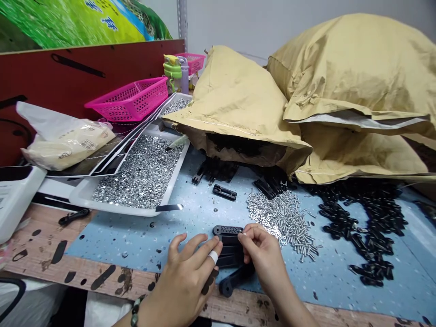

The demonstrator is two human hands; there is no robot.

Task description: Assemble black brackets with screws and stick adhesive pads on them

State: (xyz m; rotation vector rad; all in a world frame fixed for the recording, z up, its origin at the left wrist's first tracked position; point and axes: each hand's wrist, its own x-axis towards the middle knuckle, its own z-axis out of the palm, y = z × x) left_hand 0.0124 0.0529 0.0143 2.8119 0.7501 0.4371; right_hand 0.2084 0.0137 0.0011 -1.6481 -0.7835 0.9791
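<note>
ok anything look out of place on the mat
A black strip lies across the front rim of the white tray of silver nuts, away from the other black parts; a stray screw sits on the blue mat.

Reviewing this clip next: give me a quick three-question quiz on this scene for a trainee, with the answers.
1. True or false: the white tape is on a finger of the left hand.
2. Multiple choice: what fills the white tray?
A. Black plastic parts
B. Small silver nuts
C. Pink baskets
3. Fill in the blank: the right hand pinches a small silver piece at the end of a ___ plastic part.

Key: 1. True; 2. B; 3. black
</note>
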